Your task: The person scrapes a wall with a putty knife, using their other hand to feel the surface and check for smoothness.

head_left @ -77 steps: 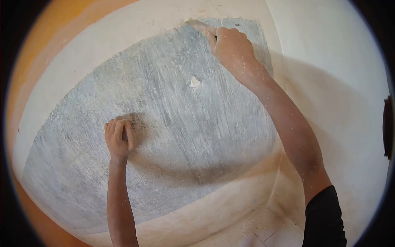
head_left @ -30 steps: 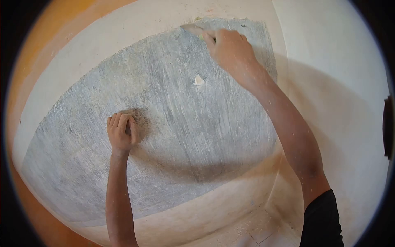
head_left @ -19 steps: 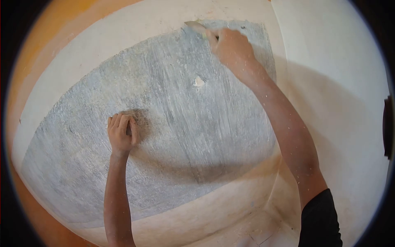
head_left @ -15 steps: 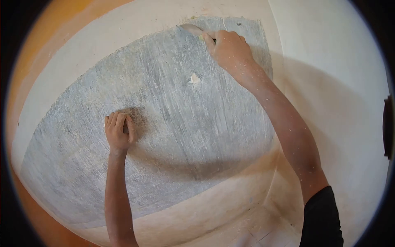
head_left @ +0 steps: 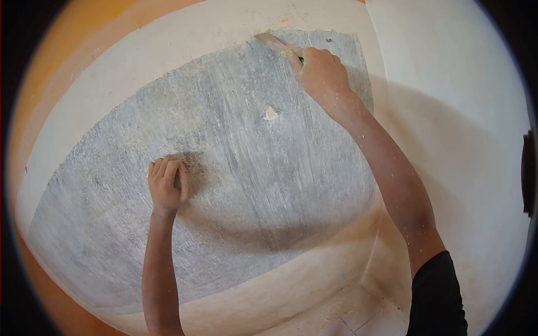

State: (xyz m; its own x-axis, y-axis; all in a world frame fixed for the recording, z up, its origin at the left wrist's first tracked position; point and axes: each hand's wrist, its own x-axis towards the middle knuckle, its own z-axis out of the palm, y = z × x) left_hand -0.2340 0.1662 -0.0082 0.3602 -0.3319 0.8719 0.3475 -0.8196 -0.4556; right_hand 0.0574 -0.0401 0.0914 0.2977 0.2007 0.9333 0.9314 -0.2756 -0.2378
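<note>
My right hand (head_left: 319, 73) is wrapped round the handle of a scraper (head_left: 271, 41); a bit of green shows between the fingers. The scraper's metal blade lies at the upper edge of a grey scraped patch (head_left: 241, 145) on the wall. Lower and to the left, my left hand (head_left: 167, 183) has its fingers curled against the grey patch, closed round a small dark object whose shape is mostly hidden. A small white spot (head_left: 271, 113) shows in the grey surface below the scraper.
Cream wall (head_left: 168, 50) borders the grey patch, with an orange band (head_left: 61, 61) at the upper left. A white wall (head_left: 454, 67) meets it at a corner on the right. A dark object (head_left: 528, 173) stands at the far right edge. Floor tiles (head_left: 358, 319) show at the bottom.
The view has shifted slightly, so the wall patch appears a little lower and further right. Both hands keep their holds, and the scraper blade is still at the patch's upper edge.
</note>
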